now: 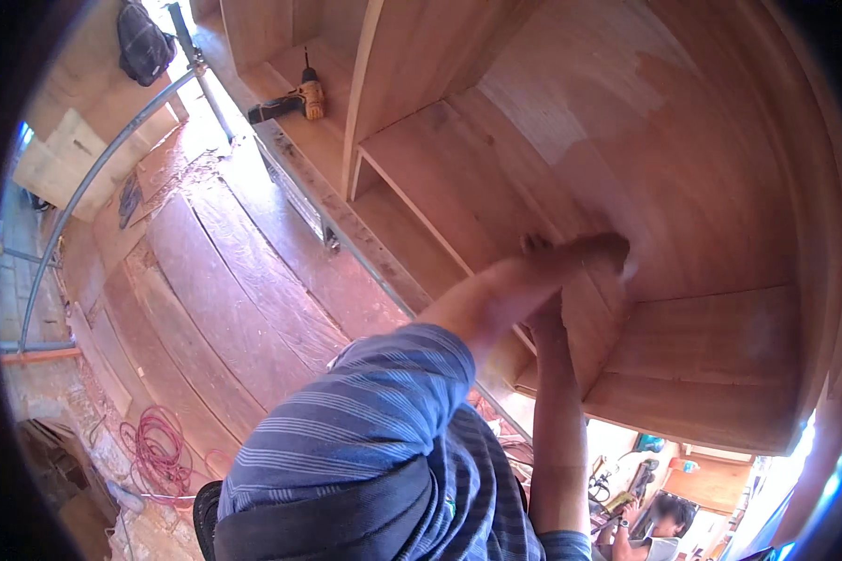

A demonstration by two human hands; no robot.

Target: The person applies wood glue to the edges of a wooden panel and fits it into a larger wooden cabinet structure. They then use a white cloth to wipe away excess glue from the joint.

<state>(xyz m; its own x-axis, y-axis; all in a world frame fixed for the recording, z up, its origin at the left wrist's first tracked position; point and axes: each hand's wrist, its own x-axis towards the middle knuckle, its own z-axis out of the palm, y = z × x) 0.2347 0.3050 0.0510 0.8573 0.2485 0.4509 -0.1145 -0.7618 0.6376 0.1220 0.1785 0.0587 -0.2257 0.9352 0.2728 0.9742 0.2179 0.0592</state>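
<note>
My left hand [608, 251] reaches into a wooden cabinet, close to its back panel [692, 187]. Its fingers look curled, but they are dark and blurred, so what they hold cannot be made out. A small pale patch shows just beside it. The panel has a darker, shinier area around the hand and a paler, dull area higher up. My right hand [544, 316] comes up from below and passes behind my left forearm, which hides most of it. Dark fingertips show just above that forearm. A wooden shelf board [440, 178] lies to the left of both hands.
A yellow and black cordless drill [311, 95] rests in the neighbouring compartment, beyond an upright divider [388, 84]. Planks [253, 262] cover the floor at left, with a coiled red hose [159, 453] and a curved pipe [94, 178]. Another person [664, 528] is at lower right.
</note>
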